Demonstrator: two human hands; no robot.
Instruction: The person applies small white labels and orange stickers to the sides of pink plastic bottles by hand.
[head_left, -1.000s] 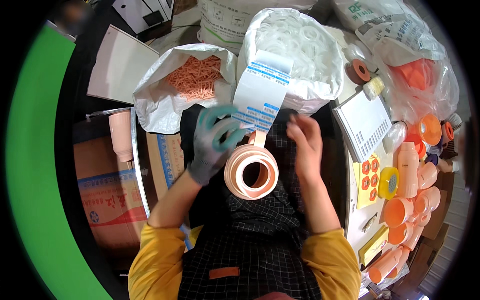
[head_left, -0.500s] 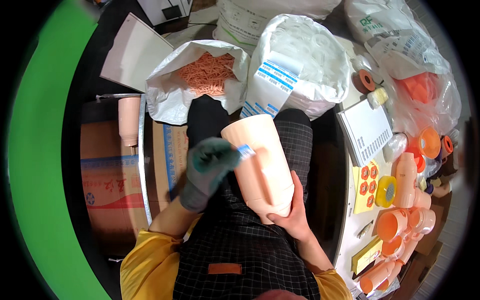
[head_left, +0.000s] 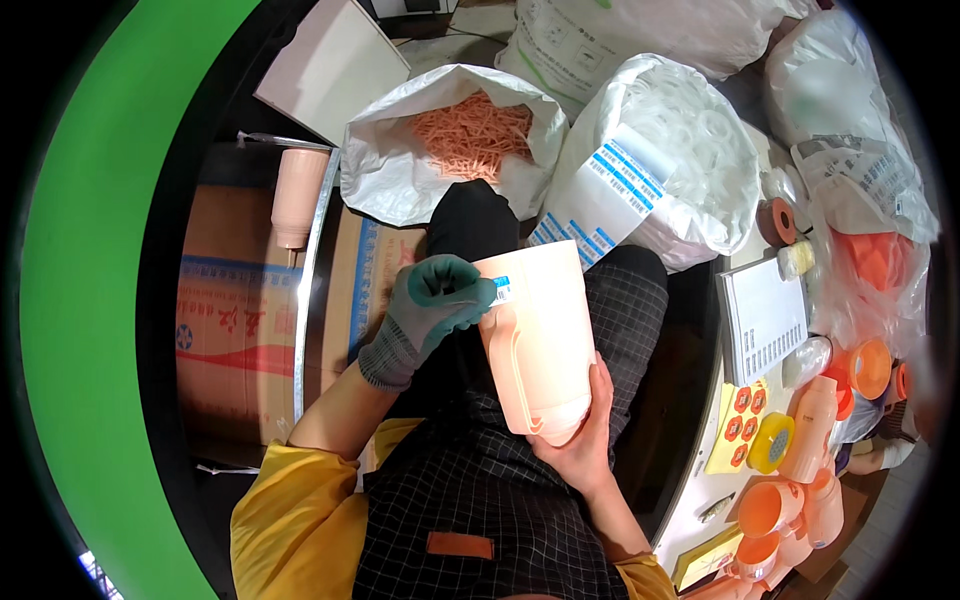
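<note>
A peach plastic jug (head_left: 558, 335) with a long side handle lies tilted over my lap, its wide end away from me. My bare right hand (head_left: 582, 452) grips its narrow lower end, thumb on one side and fingers on the other. My left hand (head_left: 432, 300), in a grey-green glove, pinches a small blue-and-white sticker (head_left: 502, 290) by its edge. The sticker sits against the jug's wall near the wide end, above the handle; whether it is stuck down I cannot tell. Beyond the jug hangs a sheet of blue-and-white stickers (head_left: 605, 195).
Ahead stand a white sack of peach plastic strips (head_left: 472, 135) and another of clear rings (head_left: 690, 140). At left, a peach bottle (head_left: 300, 198) lies over a cardboard box (head_left: 235, 350). The right-hand table (head_left: 690, 515) carries a notepad (head_left: 762, 315), yellow tape (head_left: 771, 443) and several peach parts.
The jug has turned, bringing its handle to the left side. My gloved left hand has come into clearer view, still with the sticker against the jug. The whole view has shifted.
</note>
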